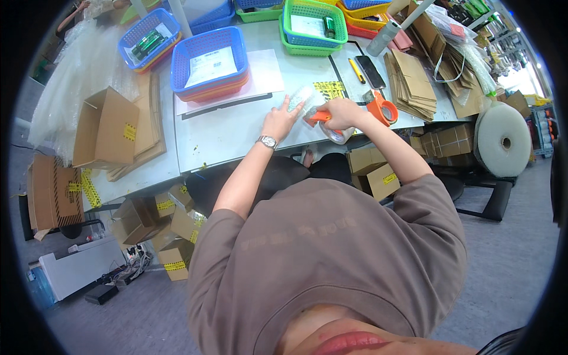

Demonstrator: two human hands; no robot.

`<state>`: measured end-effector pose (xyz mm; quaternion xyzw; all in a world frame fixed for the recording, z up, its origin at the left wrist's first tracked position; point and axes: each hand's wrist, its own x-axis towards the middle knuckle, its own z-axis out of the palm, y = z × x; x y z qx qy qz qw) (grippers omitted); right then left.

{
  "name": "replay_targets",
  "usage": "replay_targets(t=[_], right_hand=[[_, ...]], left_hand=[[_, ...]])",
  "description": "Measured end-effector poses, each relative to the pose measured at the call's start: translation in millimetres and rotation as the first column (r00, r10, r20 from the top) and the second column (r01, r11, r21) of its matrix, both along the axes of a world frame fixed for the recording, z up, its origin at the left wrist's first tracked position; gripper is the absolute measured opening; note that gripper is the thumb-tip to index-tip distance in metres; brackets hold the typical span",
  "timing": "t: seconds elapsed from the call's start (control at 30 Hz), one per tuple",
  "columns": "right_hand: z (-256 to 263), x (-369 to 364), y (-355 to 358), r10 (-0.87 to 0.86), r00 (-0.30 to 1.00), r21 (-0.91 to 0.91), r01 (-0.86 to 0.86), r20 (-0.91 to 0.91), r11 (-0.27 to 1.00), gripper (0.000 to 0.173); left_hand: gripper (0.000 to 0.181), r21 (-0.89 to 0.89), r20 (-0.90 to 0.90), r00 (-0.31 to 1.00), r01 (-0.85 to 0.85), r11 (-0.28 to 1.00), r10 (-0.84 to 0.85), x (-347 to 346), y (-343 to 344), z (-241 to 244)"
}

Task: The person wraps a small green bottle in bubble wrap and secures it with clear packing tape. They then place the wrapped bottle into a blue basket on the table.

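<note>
My right hand [339, 112] grips an orange tape dispenser [320, 116] that carries a roll of clear tape [338, 135]. Its head meets the near end of a small bundle in bubble wrap [301, 97] on the white table. My left hand [279, 122], with a metal wristwatch above it, rests its spread fingers against the left side of that bundle. What lies inside the wrap cannot be made out. Just right of my right hand, a second orange tape dispenser [382, 110] stands on the table.
Stacked plastic baskets [208, 66] hold papers and green items. A yellow utility knife [356, 71], a smartphone [370, 72] and flattened cardboard [410, 84] lie to the right. An open carton [106, 128] stands left, near bubble wrap sheets [84, 66]. A large wrap roll [503, 142] is at right.
</note>
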<state>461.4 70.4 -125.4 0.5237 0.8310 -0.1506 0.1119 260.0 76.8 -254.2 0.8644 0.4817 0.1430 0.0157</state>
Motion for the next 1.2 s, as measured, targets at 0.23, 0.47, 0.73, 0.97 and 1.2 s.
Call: replay_targets(t=[0.23,0.47,0.73,0.97,1.2], right_hand=[[-44.9,-59.7,36.2,0.483,0.645,-0.459,-0.223,0.593,0.860,0.032],[20.6,-24.8,47.8,0.032,0.949,-0.254,0.052,0.315,0.966,0.039],[-66.4,51.2,59.3,-0.337,0.938,0.389,0.281,0.082,0.877,0.059],[-84.8,53.0,3.0,-0.308,0.762,0.388,0.580,-0.570,0.716,0.062],[-91.6,50.0,-38.5,-0.709,-0.150,-0.719,0.273,-0.689,0.640,0.050]], left_hand=[[0.057,-0.004,-0.151,0.986,-0.074,0.997,0.073,14.5,3.4,-8.4],[0.074,0.069,-0.038,0.998,-0.050,0.996,0.053,-16.8,35.1,-39.0],[0.089,-0.045,-0.282,0.957,-0.086,0.995,0.070,-4.7,11.6,7.6],[0.072,-0.484,-0.084,0.882,-0.443,0.755,0.464,-44.3,4.3,57.1],[0.045,-0.578,0.279,0.847,-0.228,0.784,0.452,-24.6,-7.8,45.6]])
